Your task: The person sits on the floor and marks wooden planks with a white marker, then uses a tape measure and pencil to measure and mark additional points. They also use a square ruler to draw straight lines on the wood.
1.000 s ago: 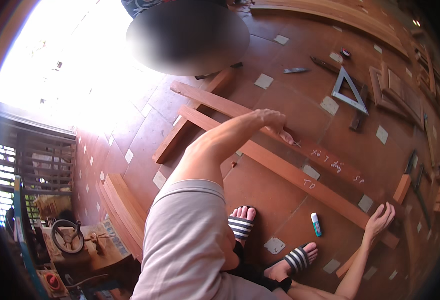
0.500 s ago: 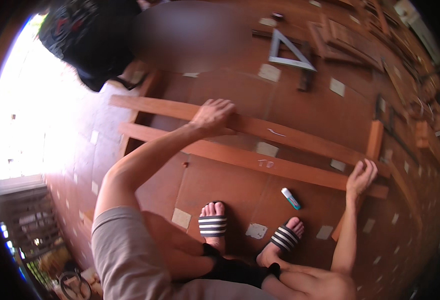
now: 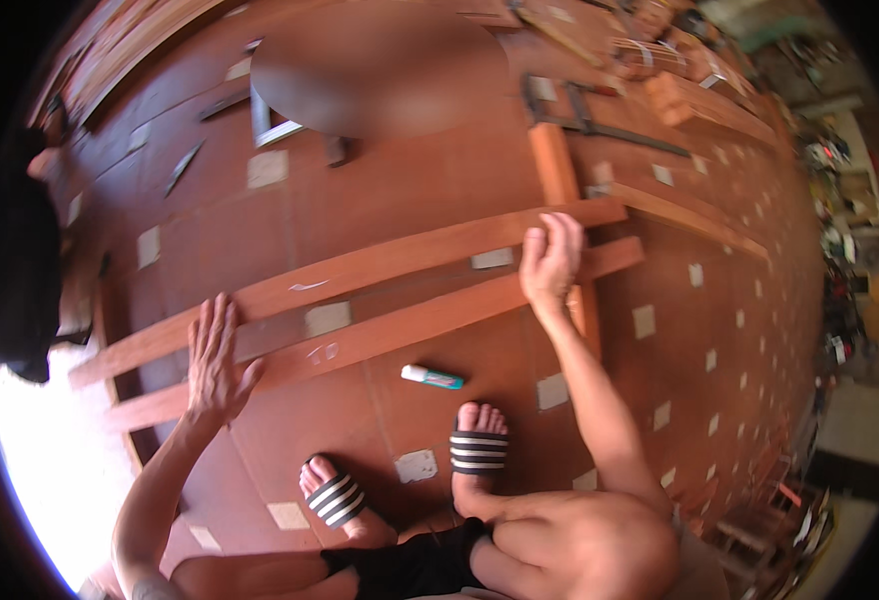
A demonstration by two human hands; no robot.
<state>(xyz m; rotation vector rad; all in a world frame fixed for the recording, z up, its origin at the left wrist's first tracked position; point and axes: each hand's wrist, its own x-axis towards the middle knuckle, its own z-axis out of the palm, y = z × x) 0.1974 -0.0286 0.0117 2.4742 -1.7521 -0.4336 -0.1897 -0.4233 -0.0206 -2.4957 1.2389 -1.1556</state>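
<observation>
Two long reddish wooden boards lie side by side across wooden crosspieces on the floor. The far board [image 3: 390, 262] has a white chalk-like stroke on it, and the near board [image 3: 410, 328] bears white marks too. My left hand [image 3: 218, 365] rests flat across both boards toward their left ends, with its fingers stretched and nothing gripped. Near the right ends, my right hand [image 3: 552, 262] reaches over the near board, its bent fingers on the far board. Under the right ends runs an orange-brown crosspiece [image 3: 557, 170]; a darker crosspiece [image 3: 123, 392] supports the left ends.
A white and teal tube [image 3: 432, 377] lies between the boards and my sandalled feet. Beyond are a metal set square [image 3: 278, 132], a long clamp [image 3: 615, 130] and stacked wood blocks [image 3: 705, 112]. Another person in dark clothing [image 3: 20, 260] is at the far left.
The view has swung to the right. My left hand has shifted from the far board's middle to lie flat over both boards farther left. My right hand stays near the right ends.
</observation>
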